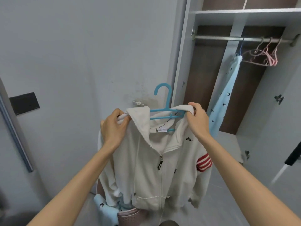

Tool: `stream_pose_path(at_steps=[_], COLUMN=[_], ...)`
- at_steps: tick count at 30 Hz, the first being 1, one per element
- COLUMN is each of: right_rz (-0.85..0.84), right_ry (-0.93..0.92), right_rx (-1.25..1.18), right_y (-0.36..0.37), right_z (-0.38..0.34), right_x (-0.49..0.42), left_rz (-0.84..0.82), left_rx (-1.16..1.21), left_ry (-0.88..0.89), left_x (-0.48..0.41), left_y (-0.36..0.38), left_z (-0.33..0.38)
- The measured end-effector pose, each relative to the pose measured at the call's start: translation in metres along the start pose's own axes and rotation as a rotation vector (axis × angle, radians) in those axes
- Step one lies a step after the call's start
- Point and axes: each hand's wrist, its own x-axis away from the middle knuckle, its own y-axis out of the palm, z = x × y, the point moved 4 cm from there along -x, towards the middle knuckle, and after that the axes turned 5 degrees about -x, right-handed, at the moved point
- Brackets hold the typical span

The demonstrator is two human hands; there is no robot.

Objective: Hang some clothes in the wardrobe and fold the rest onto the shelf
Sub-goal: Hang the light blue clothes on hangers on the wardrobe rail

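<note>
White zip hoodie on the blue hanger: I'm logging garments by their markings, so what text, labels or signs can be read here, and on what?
"eter": black script on the chest of the white zip hoodie, its start hidden behind the right forearm.
White neck label inside the collar: print too small to read.
Dark script along the inner neckband: blurred, unreadable.
Black zipper pull: any marking is too small to tell.
Blue plastic hanger: no text visible.

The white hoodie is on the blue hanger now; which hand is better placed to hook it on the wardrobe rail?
Probably the right hand: it grips the white hoodie at the shoulder nearer the rail, up to the right. The left hand holds the far shoulder. The blue hanger has its hook free.
</note>
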Motion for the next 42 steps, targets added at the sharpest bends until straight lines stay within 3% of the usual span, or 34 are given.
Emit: stream_pose_path(at_steps=[3, 6, 10, 14, 19, 23, 26, 29, 33, 39, 42], right_rz=[0.003, -0.145, -0.295, -0.425, -0.393, -0.351, -0.321, -0.263, -0.174, -0.092, -0.085], right_ry=[-0.070, -0.247, -0.438, -0.482, -0.468, -0.483, -0.453, -0.402, -0.346, -0.349, -0.362], right_rx=[0.267, 0.538, 0.667, 0.632, 0.560, 0.544, 0.556, 0.553, 0.554, 0.534, 0.494], right_y=[-0.009, -0.011, -0.009, -0.001, -0.004, -0.010, -0.016, -0.023, -0.031, -0.038, -0.038], right_z=[0.004, 0.002, -0.013, -0.016, -0.014, -0.022, -0.021, -0.013, -0.002, -0.005, -0.016], right_x=[-0.002, -0.004, -0.003, 0.017, 0.025, 0.025, 0.024, 0.024, 0.027, 0.028, 0.025], left_rz=[-0.002, -0.010, -0.087, -0.187, -0.315, -0.285, -0.163, -0.048, -0.076, -0.090, -0.050], left_rx=[0.074, 0.123, 0.173, 0.118, -0.110, -0.218, -0.276, -0.321, -0.488, -0.517, -0.404], left_ry=[-0.015, -0.017, -0.004, 0.061, 0.327, 0.628, 0.621, 0.481, 0.419, 0.446, 0.578], left_x=[-0.004, -0.008, -0.008, -0.006, -0.001, 0.006, 0.007, 0.000, -0.001, 0.009, 0.037], left_y=[0.000, 0.001, 0.007, 0.010, 0.008, 0.001, -0.003, -0.007, -0.008, -0.005, 0.011], left_z=[-0.006, -0.013, -0.020, -0.022, -0.015, 0.012, 0.023, 0.022, 0.018, 0.047, 0.077])
